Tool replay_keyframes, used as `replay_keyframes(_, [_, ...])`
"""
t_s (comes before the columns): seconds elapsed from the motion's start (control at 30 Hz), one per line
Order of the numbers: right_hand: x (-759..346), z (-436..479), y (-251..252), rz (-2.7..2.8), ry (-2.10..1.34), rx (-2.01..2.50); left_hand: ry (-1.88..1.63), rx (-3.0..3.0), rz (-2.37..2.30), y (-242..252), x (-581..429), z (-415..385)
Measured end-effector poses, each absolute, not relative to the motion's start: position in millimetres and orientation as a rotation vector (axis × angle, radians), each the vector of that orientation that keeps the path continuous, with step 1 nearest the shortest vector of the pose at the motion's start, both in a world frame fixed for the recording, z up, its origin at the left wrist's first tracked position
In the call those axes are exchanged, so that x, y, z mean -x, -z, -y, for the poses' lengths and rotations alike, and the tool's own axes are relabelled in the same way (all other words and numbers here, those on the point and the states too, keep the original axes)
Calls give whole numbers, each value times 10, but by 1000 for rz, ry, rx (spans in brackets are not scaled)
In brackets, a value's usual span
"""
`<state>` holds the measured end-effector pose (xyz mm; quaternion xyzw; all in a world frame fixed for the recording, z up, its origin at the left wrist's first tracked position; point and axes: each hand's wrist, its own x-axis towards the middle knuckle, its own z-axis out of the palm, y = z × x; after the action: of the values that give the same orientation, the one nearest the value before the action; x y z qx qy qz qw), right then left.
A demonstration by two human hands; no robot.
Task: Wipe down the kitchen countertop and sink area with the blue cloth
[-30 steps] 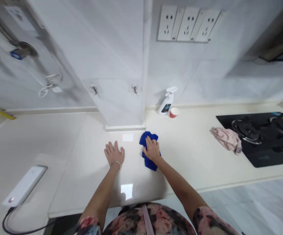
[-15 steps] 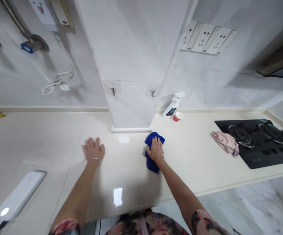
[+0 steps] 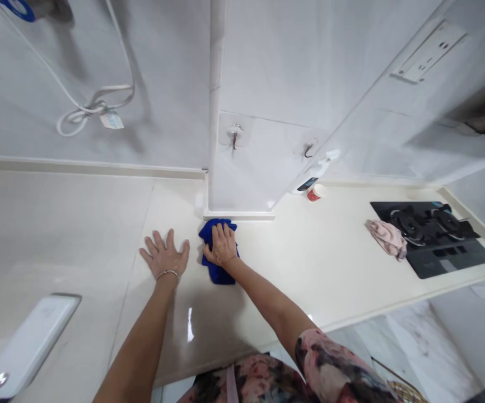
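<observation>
My right hand (image 3: 222, 245) presses down on a crumpled blue cloth (image 3: 220, 274), its fingers curled over the fabric. The cloth lies on the cream countertop (image 3: 293, 263), close to the foot of the jutting wall pillar. To its left my left hand (image 3: 166, 256) rests flat on the counter with fingers spread, holding nothing; a thin bracelet circles that wrist. A gap of bare counter separates the left hand from the cloth.
Behind the pillar (image 3: 259, 168) stand a white spray bottle (image 3: 307, 182) and a red-and-white paper cup (image 3: 316, 192). A pink cloth (image 3: 387, 238) overlaps the black gas hob (image 3: 435, 254) at right. At left lies a white, rounded flat device (image 3: 30, 347). A tied white cable (image 3: 87, 111) hangs on the wall.
My right hand has slid the blue cloth leftward along the pillar's foot, nearer to my left hand. The left hand stays on nearly the same patch of counter. The camera view has shifted.
</observation>
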<state>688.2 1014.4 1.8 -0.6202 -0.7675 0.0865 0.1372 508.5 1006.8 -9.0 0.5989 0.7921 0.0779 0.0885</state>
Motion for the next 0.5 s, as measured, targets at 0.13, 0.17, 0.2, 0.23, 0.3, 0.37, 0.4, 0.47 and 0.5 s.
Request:
replay_keyframes(0.13, [-7199, -10027, 23, 2286, -263, 1632, -243, -1784, -2350, 81, -5077, -10068])
replay_keyframes(0.17, [-7332, -9998, 27, 2291, -263, 1626, -243, -1785, -2343, 70, -5079, -10067])
replay_keyframes(0.2, [-7486, -9970, 25, 2281, -255, 1653, -243, -1788, -2335, 57, -5080, -10065])
replay_keyframes(0.23, [-7659, -9943, 16, 2257, -238, 1712, -244, -1795, -2327, 42, -5080, -10063])
replay_keyframes(0.3, [-8054, -9868, -17, 2170, -175, 1891, -251, -1808, -2313, 18, -5079, -10058])
replay_keyframes(0.37, [-8468, -9733, -54, 2053, -89, 2079, -258, -1813, -2308, 8, -5079, -10056])
replay_keyframes(0.4, [-8658, -9637, -68, 2000, -47, 2150, -264, -1812, -2309, 9, -5081, -10057])
replay_keyframes(0.47, [-8956, -9408, -76, 1907, 34, 2256, -281, -1804, -2311, 21, -5089, -10060])
replay_keyframes(0.5, [-9052, -9292, -71, 1872, 68, 2298, -292, -1800, -2311, 31, -5095, -10062])
